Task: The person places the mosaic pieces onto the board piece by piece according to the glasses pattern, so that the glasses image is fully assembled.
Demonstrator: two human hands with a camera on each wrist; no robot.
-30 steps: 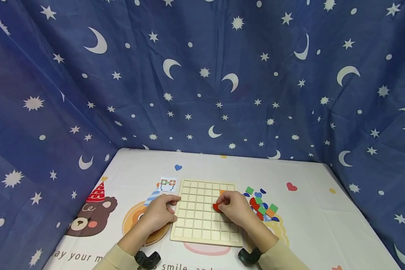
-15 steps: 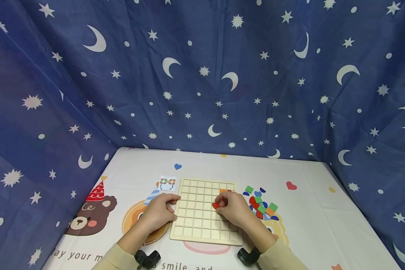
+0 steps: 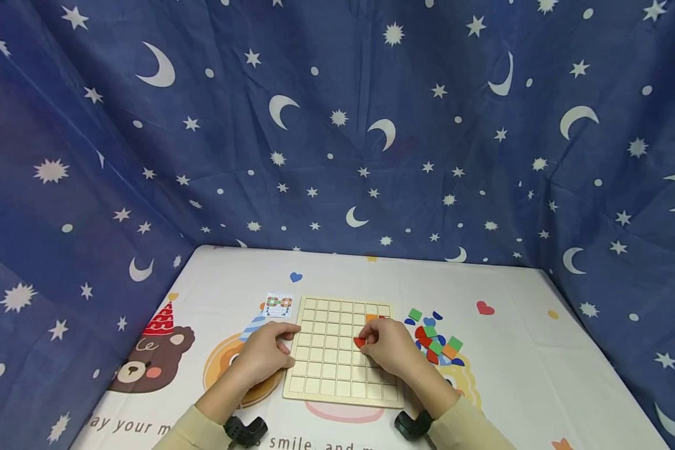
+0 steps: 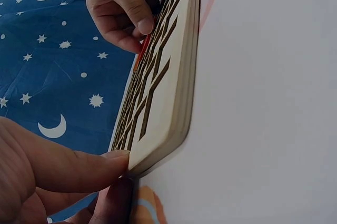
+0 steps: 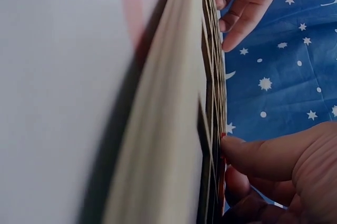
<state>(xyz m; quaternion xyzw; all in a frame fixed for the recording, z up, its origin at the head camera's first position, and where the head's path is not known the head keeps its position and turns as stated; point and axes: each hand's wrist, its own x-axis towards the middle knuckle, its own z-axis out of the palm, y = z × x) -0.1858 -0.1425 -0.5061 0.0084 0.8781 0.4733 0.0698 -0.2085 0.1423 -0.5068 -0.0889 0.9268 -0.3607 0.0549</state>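
The right hand's thumb and forefinger (image 3: pixel 392 342) pinched a red piece (image 3: pixel 359 342) over the right-hand part of the board; whether it touched the wood, I could not tell. The step looked to be fitting it into a square, so the next move seemed to call for lining up its straight edge and pressing it flat. That edge lay on the far side, with the rounded side turned left and towards the person (the rest was under the fingers, so I could make out no long axis). The left hand (image 3: pixel 267 355) had thumb and forefinger spread apart along the left edge of the board (image 3: pixel 329 370), seemingly steadying it. Farther out, an orange tile (image 3: pixel 372 318) sat in a square beyond the red piece, a picture card (image 3: pixel 279 305) lay past the board's far left corner, and loose shapes (image 3: pixel 435 348) lay scattered to its right
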